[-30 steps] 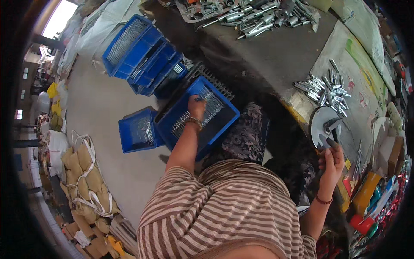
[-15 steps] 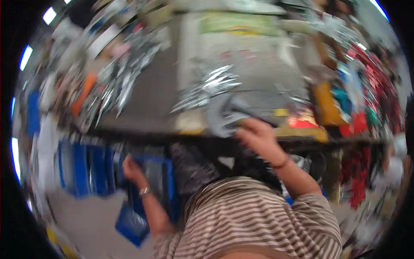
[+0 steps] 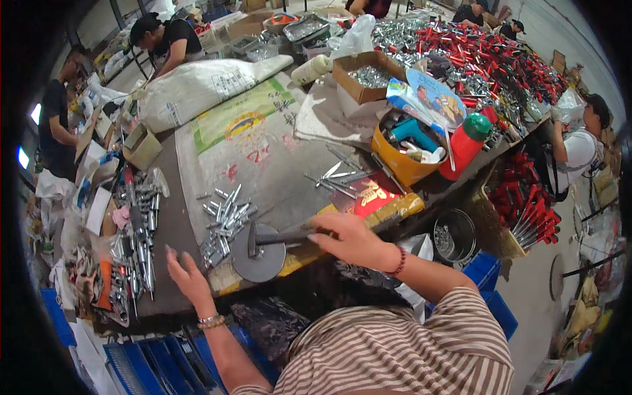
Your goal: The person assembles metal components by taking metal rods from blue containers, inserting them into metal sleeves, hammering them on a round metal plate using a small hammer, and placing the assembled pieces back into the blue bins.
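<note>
My right hand point(image 3: 352, 238) grips the handle of a small hammer point(image 3: 271, 239), whose head rests on a round grey metal disc point(image 3: 259, 261) at the table's near edge. My left hand point(image 3: 187, 276) hovers open, fingers spread, at the table's edge just left of the disc. A pile of short shiny metal parts point(image 3: 224, 220) lies just beyond both hands on a printed sack point(image 3: 257, 148) spread over the table.
More metal pieces and tools point(image 3: 135, 243) line the left of the table. An orange bucket point(image 3: 403, 158), a red bottle point(image 3: 464, 146) and a cardboard box point(image 3: 367, 76) stand at right. Blue crates point(image 3: 151, 365) sit below. Other people point(image 3: 161, 39) work around the table.
My view swung up from the blue crates on the floor to the tabletop. My left hand left the crate and rose to the table edge; my right hand now holds the hammer on the disc.
</note>
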The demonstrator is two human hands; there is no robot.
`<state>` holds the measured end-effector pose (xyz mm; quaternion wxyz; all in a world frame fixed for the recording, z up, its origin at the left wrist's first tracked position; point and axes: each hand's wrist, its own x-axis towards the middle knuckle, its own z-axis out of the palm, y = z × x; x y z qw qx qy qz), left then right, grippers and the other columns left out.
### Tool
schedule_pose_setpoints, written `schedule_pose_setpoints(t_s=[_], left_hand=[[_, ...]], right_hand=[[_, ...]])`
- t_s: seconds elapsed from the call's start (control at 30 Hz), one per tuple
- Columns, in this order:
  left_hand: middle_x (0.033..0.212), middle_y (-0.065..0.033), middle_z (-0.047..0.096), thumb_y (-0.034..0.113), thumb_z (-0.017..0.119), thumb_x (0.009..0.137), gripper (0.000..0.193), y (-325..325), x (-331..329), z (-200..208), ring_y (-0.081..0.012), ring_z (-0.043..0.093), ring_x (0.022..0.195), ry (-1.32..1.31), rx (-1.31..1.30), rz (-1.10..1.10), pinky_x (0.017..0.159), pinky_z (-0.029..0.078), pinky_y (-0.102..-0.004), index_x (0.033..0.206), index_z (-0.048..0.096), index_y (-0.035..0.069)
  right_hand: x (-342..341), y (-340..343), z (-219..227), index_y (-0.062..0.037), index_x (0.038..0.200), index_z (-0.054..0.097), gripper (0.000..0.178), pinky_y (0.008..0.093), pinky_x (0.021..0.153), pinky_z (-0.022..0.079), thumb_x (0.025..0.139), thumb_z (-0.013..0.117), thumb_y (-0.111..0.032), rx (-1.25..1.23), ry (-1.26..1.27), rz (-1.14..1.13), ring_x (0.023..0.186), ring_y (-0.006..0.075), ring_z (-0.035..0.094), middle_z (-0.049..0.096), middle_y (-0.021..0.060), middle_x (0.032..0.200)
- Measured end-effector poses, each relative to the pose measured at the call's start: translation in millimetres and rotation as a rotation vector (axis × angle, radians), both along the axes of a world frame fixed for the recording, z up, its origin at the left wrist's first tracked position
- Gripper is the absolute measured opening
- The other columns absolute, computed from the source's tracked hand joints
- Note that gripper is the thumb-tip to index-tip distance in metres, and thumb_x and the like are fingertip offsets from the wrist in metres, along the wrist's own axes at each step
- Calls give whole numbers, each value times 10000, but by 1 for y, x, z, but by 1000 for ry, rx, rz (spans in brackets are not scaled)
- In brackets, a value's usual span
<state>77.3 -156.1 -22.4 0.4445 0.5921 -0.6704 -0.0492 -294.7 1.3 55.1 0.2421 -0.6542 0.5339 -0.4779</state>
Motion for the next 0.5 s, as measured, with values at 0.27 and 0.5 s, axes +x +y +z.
schedule_pose_setpoints(t_s=[0.27,0.5], left_hand=[[1391,-242,600,221,598,1040,524,9,-11,11,-366,597,1264,-65,101,67,1076,442,-470,1509,484,15],[1349,-245,630,215,578,1049,503,13,-10,14,-364,616,1236,-9,142,60,1060,449,-460,1505,492,18]], right_hand=[[-155,-114,107,34,1116,688,273,398,798,540,913,659,-147,-292,327,-564,888,270,691,708,167,1001],[-274,-241,76,4,1240,679,451,387,833,559,847,754,-204,57,653,-473,950,279,716,739,193,1038]])
